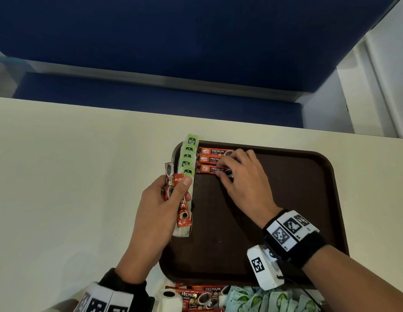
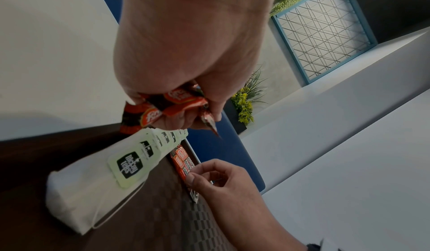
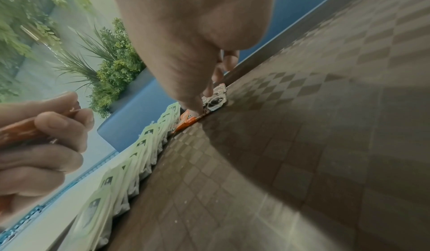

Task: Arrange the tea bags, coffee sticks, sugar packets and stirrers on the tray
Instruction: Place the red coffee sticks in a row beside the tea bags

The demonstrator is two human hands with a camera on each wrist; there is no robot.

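A dark brown tray (image 1: 308, 190) lies on the cream table. Along its left edge runs a row of green-tagged tea bags (image 1: 188, 156) (image 2: 130, 164) (image 3: 121, 174). Three red coffee sticks (image 1: 210, 160) lie side by side at the tray's far left. My right hand (image 1: 227, 170) (image 3: 200, 106) pinches the right end of the nearest of these sticks (image 1: 207, 169) (image 2: 184, 170), against the tray floor. My left hand (image 1: 173, 188) (image 2: 177, 107) hovers over the tray's left edge and grips a bunch of red coffee sticks (image 1: 181, 201) (image 2: 163, 106).
Below the tray's near edge lie more red coffee sticks (image 1: 196, 296) and pale green sachets (image 1: 270, 300). A blue bench (image 1: 173, 52) runs behind the table's far edge. Bare tray floor spreads to the right of my right hand.
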